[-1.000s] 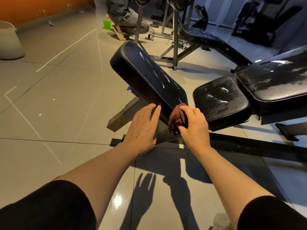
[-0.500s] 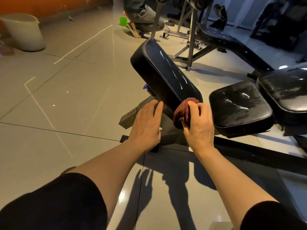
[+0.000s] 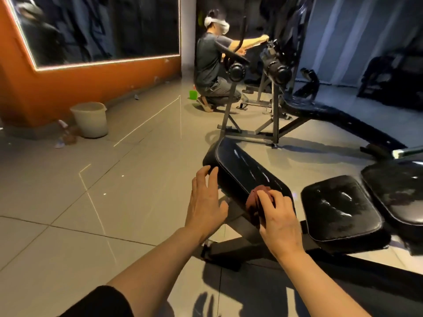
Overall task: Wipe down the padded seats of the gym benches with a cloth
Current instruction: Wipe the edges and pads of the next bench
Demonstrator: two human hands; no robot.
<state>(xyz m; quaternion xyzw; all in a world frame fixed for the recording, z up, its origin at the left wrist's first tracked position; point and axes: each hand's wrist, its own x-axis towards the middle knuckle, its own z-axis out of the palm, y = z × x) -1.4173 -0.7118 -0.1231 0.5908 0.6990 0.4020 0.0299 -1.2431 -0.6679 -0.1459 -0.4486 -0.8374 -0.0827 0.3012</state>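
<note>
The right hand (image 3: 278, 223) pinched the dark red cloth (image 3: 256, 203) against the near end of the tilted pad (image 3: 240, 172); the left hand (image 3: 206, 202), fingers spread, steadied its edge. Streaks remained there, and the neighbouring seat (image 3: 338, 204) looked smeared, so wiping seemed unfinished.

The room is dim and warm-toned, cooler blue toward the right wall. A bright strip (image 3: 107, 61) edges the dark mirror (image 3: 98, 26) and streaks across the glossy floor tiles (image 3: 68, 179). Glare patches shine on the black bench pads (image 3: 338, 202). Arm shadows fall on the near floor. The far corners look soft and bowed, and the mirror smeared.
</note>
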